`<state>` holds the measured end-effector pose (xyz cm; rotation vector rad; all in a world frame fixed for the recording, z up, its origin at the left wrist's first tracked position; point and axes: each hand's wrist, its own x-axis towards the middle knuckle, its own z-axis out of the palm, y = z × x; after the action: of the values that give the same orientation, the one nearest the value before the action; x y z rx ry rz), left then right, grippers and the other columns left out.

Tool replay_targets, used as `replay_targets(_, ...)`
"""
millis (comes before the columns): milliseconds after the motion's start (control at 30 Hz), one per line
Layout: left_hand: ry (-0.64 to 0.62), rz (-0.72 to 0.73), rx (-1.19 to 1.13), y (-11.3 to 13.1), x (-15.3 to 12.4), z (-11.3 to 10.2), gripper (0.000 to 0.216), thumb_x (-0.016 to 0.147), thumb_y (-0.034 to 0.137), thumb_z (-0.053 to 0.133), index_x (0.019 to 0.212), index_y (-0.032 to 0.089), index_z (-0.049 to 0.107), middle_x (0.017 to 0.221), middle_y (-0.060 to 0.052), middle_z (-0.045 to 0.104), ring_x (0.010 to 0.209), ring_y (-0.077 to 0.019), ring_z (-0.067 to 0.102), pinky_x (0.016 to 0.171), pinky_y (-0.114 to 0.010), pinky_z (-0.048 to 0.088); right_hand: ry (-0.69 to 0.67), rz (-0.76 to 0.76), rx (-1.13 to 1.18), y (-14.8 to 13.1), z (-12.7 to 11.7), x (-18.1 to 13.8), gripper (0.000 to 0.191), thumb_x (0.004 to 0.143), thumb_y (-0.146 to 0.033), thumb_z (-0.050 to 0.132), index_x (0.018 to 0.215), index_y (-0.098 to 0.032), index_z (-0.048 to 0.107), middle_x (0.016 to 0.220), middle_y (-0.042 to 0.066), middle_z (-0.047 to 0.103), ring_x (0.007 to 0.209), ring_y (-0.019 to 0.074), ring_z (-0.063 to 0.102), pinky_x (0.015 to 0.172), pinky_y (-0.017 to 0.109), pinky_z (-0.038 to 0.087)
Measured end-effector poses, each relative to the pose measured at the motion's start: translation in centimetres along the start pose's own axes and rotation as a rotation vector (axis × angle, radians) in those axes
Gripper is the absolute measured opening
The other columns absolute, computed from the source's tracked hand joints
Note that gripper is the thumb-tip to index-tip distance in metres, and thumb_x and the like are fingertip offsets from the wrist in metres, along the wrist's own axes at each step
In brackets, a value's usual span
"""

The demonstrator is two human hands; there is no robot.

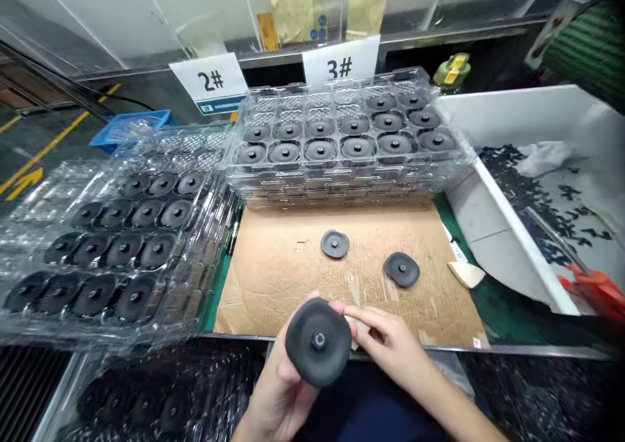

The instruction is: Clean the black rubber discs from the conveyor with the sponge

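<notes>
My left hand grips a black rounded-square rubber-like part with a small round stud at its centre, tilted up in front of me. At its right edge is my right hand, thumb and fingers pinched together. Something pale shows beside those fingertips, but I cannot make out what it is. Two more such parts, one grey-black and one black, lie apart on the brown cardboard sheet beyond my hands.
Clear plastic trays of black parts are stacked behind the cardboard, with others at the left. A white bin of black scraps stands at the right, holding an orange-handled tool. A cream wedge-shaped piece lies beside it.
</notes>
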<state>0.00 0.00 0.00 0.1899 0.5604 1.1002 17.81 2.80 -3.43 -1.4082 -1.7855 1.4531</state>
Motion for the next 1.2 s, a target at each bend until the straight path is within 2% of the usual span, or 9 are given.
replay_targets(133, -0.016, -0.017, 0.012, 0.0, 0.0, 0.4, 0.059, 0.061, 0.040, 0.072, 0.117, 0.034, 0.056, 0.122, -0.002, 0.060, 0.110, -0.0247, 0.056, 0.102, -0.037, 0.033, -0.024, -0.018, -0.013, 0.1, 0.2, 0.0, 0.028, 0.086, -0.029, 0.048, 0.110, -0.026, 0.062, 0.090, 0.004, 0.066, 0.082, 0.0189, 0.060, 0.073, 0.030, 0.045)
replay_targets(233, -0.014, -0.026, 0.026, -0.1, 0.1, 0.6, 0.057, 0.061, 0.041, 0.071, 0.116, 0.034, 0.056, 0.124, -0.003, 0.058, 0.106, -0.0234, 0.059, 0.101, -0.036, 0.034, -0.046, -0.027, -0.027, 0.4, 0.4, -0.1, 0.027, 0.086, -0.029, 0.049, 0.109, -0.025, 0.063, 0.079, 0.004, 0.064, 0.077, 0.0196, 0.059, 0.070, 0.031, 0.045)
replay_targets(433, 0.053, -0.037, 0.034, -0.1, 0.2, 0.9, 0.070, 0.052, 0.045, 0.074, 0.118, 0.029, 0.055, 0.126, -0.007, 0.057, 0.105, -0.0254, 0.059, 0.102, -0.039, 0.033, -0.060, -0.048, -0.034, 0.6, 0.4, -0.1, 0.028, 0.085, -0.025, 0.050, 0.110, -0.022, 0.063, 0.085, 0.005, 0.065, 0.081, 0.0193, 0.059, 0.074, 0.031, 0.044)
replay_targets(600, 0.057, -0.049, 0.017, -0.1, 0.1, 1.1, 0.069, 0.053, 0.043, 0.074, 0.117, 0.030, 0.056, 0.125, -0.006, 0.058, 0.103, -0.0239, 0.060, 0.102, -0.038, 0.033, -0.057, -0.065, -0.026, 0.9, 0.6, 0.0, 0.028, 0.085, -0.024, 0.050, 0.110, -0.023, 0.062, 0.091, 0.005, 0.066, 0.080, 0.0177, 0.059, 0.072, 0.028, 0.044)
replay_targets(800, 0.090, -0.057, 0.032, -0.2, 0.2, 1.4, 0.068, 0.050, 0.044, 0.075, 0.115, 0.030, 0.058, 0.123, -0.005, 0.060, 0.102, -0.0231, 0.061, 0.098, -0.033, 0.038, -0.056, -0.079, -0.015, 1.3, 0.9, -0.1, 0.027, 0.085, -0.023, 0.051, 0.109, -0.024, 0.062, 0.087, 0.003, 0.066, 0.072, 0.0155, 0.057, 0.067, 0.027, 0.043)
replay_targets(867, 0.102, -0.060, 0.036, -0.2, 0.3, 1.6, 0.069, 0.049, 0.043, 0.076, 0.115, 0.029, 0.058, 0.122, -0.005, 0.060, 0.101, -0.0233, 0.061, 0.097, -0.033, 0.039, -0.053, -0.084, -0.012, 1.3, 0.9, -0.1, 0.024, 0.085, -0.024, 0.051, 0.105, -0.023, 0.063, 0.087, 0.003, 0.066, 0.073, 0.0154, 0.057, 0.068, 0.027, 0.043)
replay_targets(967, 0.113, -0.060, 0.047, -0.2, 0.3, 1.8, 0.070, 0.049, 0.043, 0.076, 0.115, 0.029, 0.058, 0.122, -0.006, 0.060, 0.102, -0.0236, 0.061, 0.094, -0.032, 0.041, -0.047, -0.089, -0.008, 1.1, 0.8, -0.1, 0.016, 0.086, -0.025, 0.050, 0.088, -0.020, 0.065, 0.087, 0.003, 0.066, 0.074, 0.0151, 0.058, 0.068, 0.026, 0.044)
replay_targets(1067, 0.115, -0.056, 0.049, -0.2, 0.4, 1.9, 0.070, 0.049, 0.043, 0.076, 0.115, 0.028, 0.058, 0.122, -0.006, 0.060, 0.101, -0.0237, 0.061, 0.091, -0.031, 0.043, -0.040, -0.092, -0.010, 1.0, 0.9, -0.1, 0.019, 0.085, -0.025, 0.049, 0.074, -0.018, 0.063, 0.087, 0.003, 0.066, 0.075, 0.0151, 0.059, 0.068, 0.026, 0.044)
replay_targets(1200, 0.106, -0.057, 0.038, -0.2, 0.4, 1.8, 0.070, 0.049, 0.043, 0.076, 0.115, 0.028, 0.057, 0.122, -0.007, 0.060, 0.099, -0.0231, 0.062, 0.087, -0.029, 0.045, -0.029, -0.103, -0.024, 1.3, 1.0, 0.2, 0.015, 0.084, -0.023, 0.051, 0.084, -0.020, 0.066, 0.084, 0.003, 0.067, 0.073, 0.0153, 0.060, 0.067, 0.026, 0.046)
